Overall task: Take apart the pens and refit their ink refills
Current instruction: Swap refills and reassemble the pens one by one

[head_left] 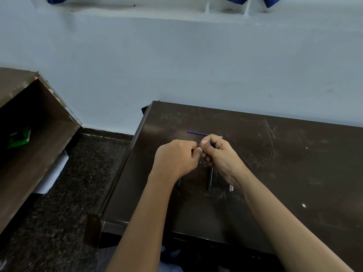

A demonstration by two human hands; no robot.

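Head view: scratched dark table [275,154] against pale wall [176,65].

A plain study or classroom-like room is suggested by a scratched dark brown desk [275,154] set against a pale blue painted wall [176,65], with a white ledge [137,14] built into that wall above the desk. To the left of the desk, a worn brown wooden shelf unit [29,118] with chipped edges is seen, a green packet [19,137] lying inside it, and a dark speckled stone floor [78,183] is laid between the two. Blue cloth [235,0] is hung at the top of the wall, above the ledge.
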